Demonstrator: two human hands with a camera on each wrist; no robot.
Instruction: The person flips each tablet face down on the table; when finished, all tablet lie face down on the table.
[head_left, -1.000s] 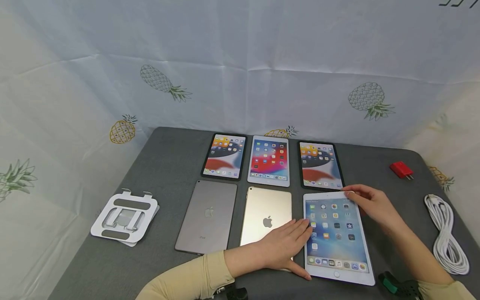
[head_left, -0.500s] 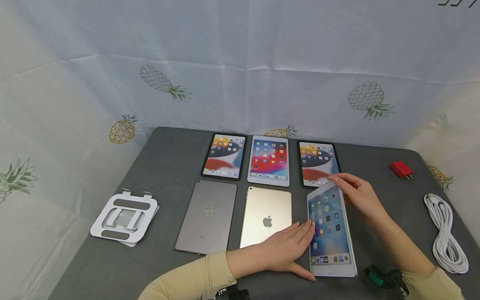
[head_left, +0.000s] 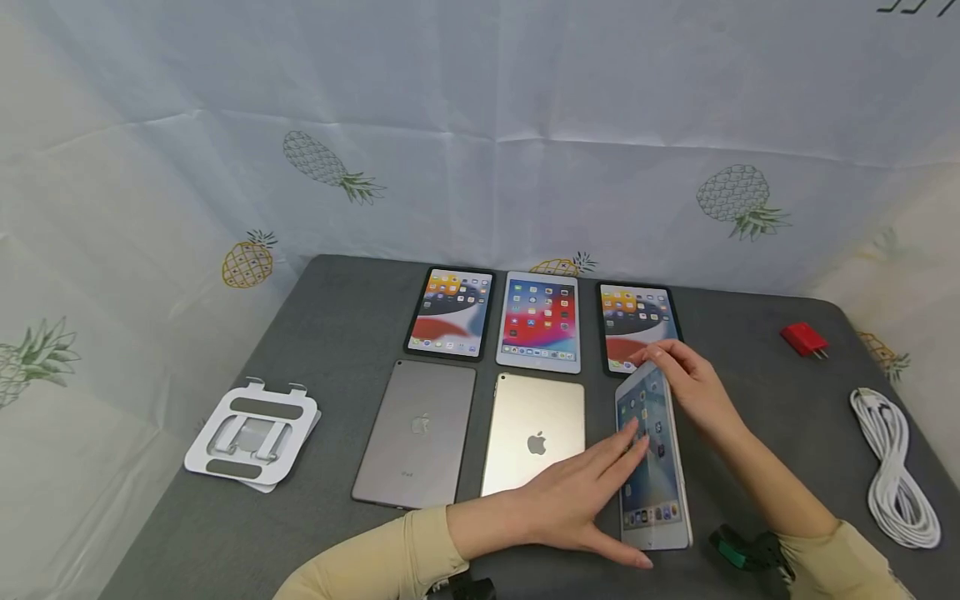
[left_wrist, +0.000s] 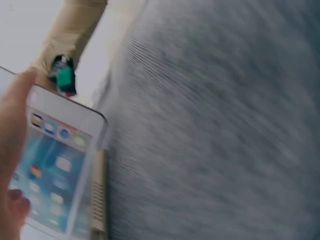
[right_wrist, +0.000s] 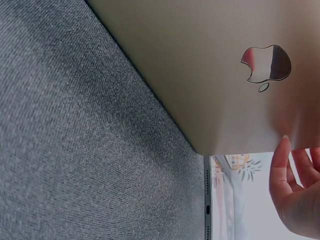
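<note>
A white tablet [head_left: 652, 475] with its screen lit stands tilted on its left long edge at the front right of the grey table [head_left: 337, 333]. My left hand [head_left: 585, 492] lies flat beside it, straight fingers touching the screen and thumb along the near end. My right hand [head_left: 693, 387] grips the raised far corner from behind. The left wrist view shows the icon-covered screen of the white tablet [left_wrist: 50, 170] next to my left hand [left_wrist: 12, 125]. In the right wrist view the tablet's silver back [right_wrist: 200, 65] with its logo fills the top, my right hand [right_wrist: 295, 195] touching it.
A gold tablet [head_left: 534, 433] and a grey tablet [head_left: 416, 433] lie face down to the left. Three lit tablets [head_left: 540, 321] fill the back row. A white stand [head_left: 251, 433] sits far left; a red charger [head_left: 804, 339] and coiled white cable [head_left: 896, 467] lie right.
The white tablet lay flat a second ago. Its right edge has been lifted and swung leftward, so it now stands steeply on its left edge; my right hand followed it left.
</note>
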